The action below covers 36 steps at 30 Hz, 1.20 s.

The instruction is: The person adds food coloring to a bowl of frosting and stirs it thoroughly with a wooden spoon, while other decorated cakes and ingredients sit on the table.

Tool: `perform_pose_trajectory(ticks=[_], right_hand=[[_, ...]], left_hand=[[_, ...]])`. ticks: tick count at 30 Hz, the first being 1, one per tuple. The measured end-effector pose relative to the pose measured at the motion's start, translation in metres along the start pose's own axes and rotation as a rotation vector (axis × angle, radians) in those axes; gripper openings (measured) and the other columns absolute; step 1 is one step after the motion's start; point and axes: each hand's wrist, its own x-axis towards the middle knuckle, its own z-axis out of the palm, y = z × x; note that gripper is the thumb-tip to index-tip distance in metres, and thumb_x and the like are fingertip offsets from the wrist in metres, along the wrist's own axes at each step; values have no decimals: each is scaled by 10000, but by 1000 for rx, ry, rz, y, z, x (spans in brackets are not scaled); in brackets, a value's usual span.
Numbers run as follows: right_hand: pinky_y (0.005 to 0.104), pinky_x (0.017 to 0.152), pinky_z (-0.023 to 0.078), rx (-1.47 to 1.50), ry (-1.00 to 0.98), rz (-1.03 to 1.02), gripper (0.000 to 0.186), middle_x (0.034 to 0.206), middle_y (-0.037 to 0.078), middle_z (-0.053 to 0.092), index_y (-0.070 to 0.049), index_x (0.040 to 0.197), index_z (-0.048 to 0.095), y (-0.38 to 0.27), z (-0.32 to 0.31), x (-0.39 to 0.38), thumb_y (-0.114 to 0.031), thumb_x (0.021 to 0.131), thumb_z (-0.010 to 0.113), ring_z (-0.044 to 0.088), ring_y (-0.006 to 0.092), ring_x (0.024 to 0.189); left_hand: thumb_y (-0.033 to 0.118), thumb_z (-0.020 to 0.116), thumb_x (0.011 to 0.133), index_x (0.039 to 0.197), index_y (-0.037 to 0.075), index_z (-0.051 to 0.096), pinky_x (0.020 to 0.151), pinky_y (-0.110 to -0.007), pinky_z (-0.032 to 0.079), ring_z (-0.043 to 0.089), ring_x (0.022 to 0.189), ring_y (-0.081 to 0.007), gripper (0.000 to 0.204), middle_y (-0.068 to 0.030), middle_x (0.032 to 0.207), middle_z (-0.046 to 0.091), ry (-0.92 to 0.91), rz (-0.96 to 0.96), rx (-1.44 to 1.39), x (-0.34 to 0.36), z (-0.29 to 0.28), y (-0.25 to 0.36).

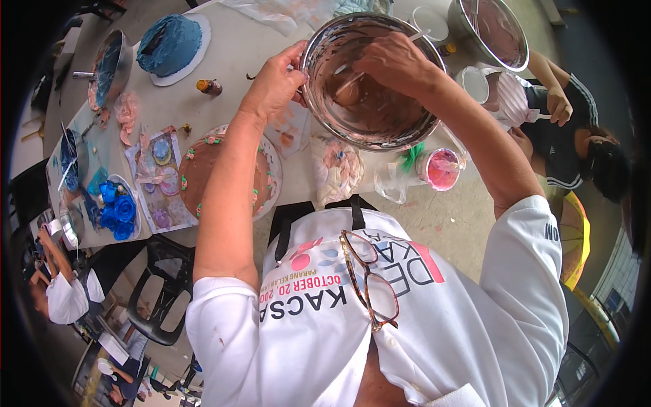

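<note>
A large steel mixing bowl (pixel 415 140) with brown icing (pixel 380 112) smeared up its inside wall tilts toward me over the table. My left hand (pixel 278 78) is closed on its left rim. My right hand (pixel 397 64) reaches into the bowl, fingers wrapped round a spatula (pixel 350 84); its pale end sits in the icing and its handle sticks out past the hand. Left of my left forearm is a round brown cake (pixel 220 173) with pink and green piped trim, partly hidden by that arm.
A blue-frosted cake (pixel 166 47), a small brown bottle (pixel 209 87), blue piped roses (pixel 119 210) and a used piping bag (pixel 336 166) lie around. A tub of pink icing (pixel 441 168) stands near the edge. Another bowl (pixel 498 34) is far right, beside another person's hand (pixel 559 105).
</note>
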Motion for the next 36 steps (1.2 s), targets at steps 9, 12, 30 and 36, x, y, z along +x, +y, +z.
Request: perform_pose_trajectory(ticks=[9, 12, 30, 36], right_hand=[[430, 708, 536, 5, -299, 413, 134, 814, 149, 691, -66, 834, 706, 5, 3, -22, -133, 727, 664, 683, 335, 824], [447, 730, 535, 109, -362, 530, 158, 845, 187, 691, -26, 840, 705, -27, -2, -33, -125, 749, 623, 680, 358, 840], [457, 740, 529, 208, -308, 771, 212, 873, 223, 682, -49, 914, 724, -43, -16, -25, -146, 785, 587, 668, 385, 836], [450, 757, 531, 391, -344, 859, 239, 886, 224, 681, -44, 944, 724, -39, 17, -16, -127, 791, 560, 664, 398, 855]], left_hand=[[-25, 477, 844, 1401, 54, 444, 528, -301, 577, 607, 752, -147, 564, -60, 991, 545, -24, 21, -18, 3, 3, 0], [-29, 474, 839, 1382, 47, 459, 526, -303, 579, 610, 762, -151, 548, -72, 1002, 548, -7, 33, -22, -4, 3, 2], [-53, 457, 829, 1447, 46, 345, 575, -293, 605, 616, 817, -159, 636, -93, 1030, 547, 108, -8, -241, -31, 24, -7], [-44, 461, 841, 1462, 25, 313, 579, -302, 602, 611, 817, -172, 642, -105, 1041, 540, 52, 29, -246, -24, 25, -7]])
